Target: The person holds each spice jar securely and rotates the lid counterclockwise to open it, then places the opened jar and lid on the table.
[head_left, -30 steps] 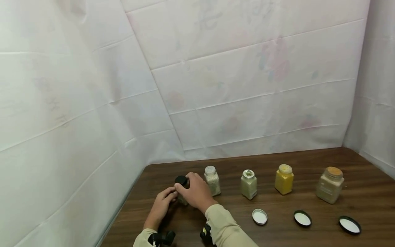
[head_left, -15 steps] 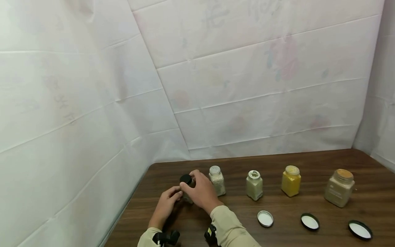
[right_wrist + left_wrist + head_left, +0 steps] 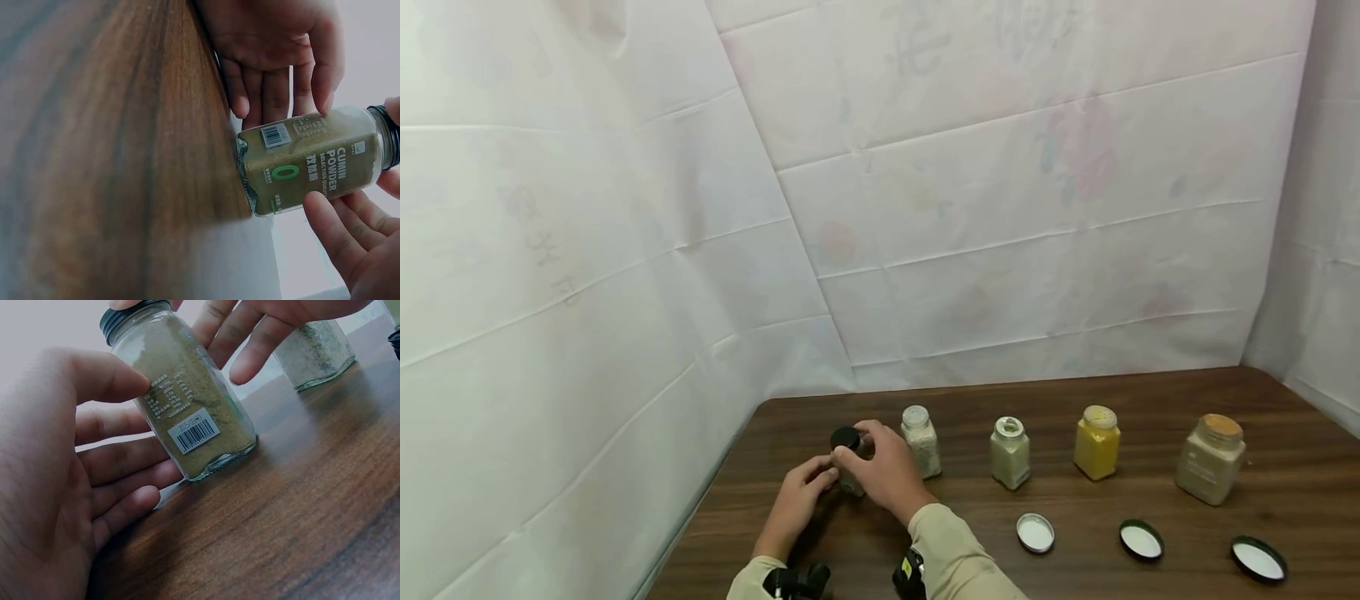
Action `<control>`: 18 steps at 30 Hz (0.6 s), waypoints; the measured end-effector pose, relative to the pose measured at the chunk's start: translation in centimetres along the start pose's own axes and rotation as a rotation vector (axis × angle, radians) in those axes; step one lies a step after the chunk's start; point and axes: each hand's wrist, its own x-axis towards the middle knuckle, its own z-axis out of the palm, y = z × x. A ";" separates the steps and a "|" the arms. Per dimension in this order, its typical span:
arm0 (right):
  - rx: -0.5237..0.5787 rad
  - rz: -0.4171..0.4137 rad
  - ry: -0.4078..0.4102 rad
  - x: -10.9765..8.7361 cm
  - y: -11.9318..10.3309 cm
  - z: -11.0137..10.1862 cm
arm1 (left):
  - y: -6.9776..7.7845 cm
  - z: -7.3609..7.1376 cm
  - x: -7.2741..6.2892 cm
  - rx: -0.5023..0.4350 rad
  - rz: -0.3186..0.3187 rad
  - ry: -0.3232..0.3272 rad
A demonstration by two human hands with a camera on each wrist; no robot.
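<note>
A clear glass jar of cumin powder (image 3: pixel 294 159) stands on the table, its greenish-brown powder showing through the sides. A black lid (image 3: pixel 846 438) sits on its mouth. My left hand (image 3: pixel 797 500) holds the jar's body, the thumb against the printed side near the barcode and the other fingers behind. With thumb and fingers my right hand (image 3: pixel 886 467) grips the lid from the right, while its lower fingers (image 3: pixel 259 350) spread beside the glass. Part of the jar is hidden behind the hands in the head view.
Right of the hands stand lidless jars: a speckled whitish one (image 3: pixel 921 442), a pale green one (image 3: pixel 1010 454), a yellow one (image 3: pixel 1097 443) and a larger tan one (image 3: pixel 1210 460). A silver-rimmed lid (image 3: pixel 1035 533) and two black-rimmed lids (image 3: pixel 1141 541) lie nearer, white insides up.
The head view shifts a little sideways and back. Both hands stay on the cumin powder jar in nearly the same pose, with the black lid still on it.
</note>
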 end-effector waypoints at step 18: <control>0.101 -0.040 0.042 -0.1 0.6 0.0 | -0.2 0.2 0.2 0.035 -0.023 0.010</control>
